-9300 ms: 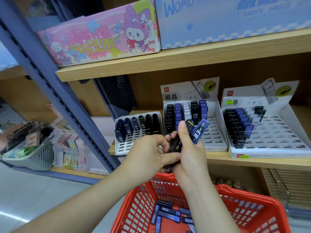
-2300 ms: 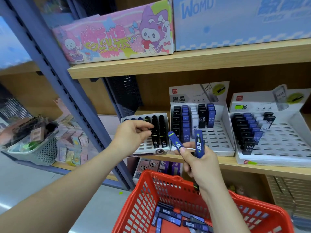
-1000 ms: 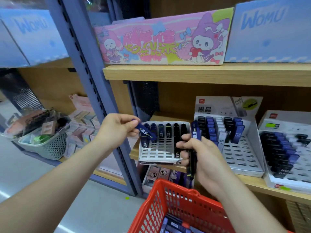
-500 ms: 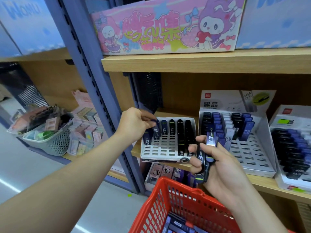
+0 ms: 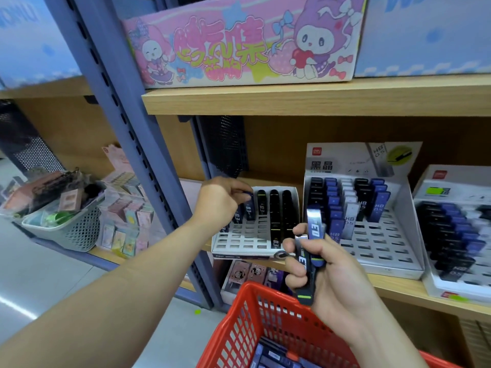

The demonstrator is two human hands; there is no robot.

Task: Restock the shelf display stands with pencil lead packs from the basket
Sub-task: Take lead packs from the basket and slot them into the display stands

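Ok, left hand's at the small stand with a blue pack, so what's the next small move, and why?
Probably push the blue pack down until it seats in its slot, then let go. The left hand pinches its top at the small stand, which has bare slots in its front rows, and the right hand grips spare packs that likely go in next.

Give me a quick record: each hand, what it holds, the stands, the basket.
left hand: pinches a blue pack at the back row of the left stand
right hand: grips a bunch of packs
left stand: black columns nearly full, blue ones filled at the back only
middle stand: back rows filled, front slots empty
basket: red, loose packs inside
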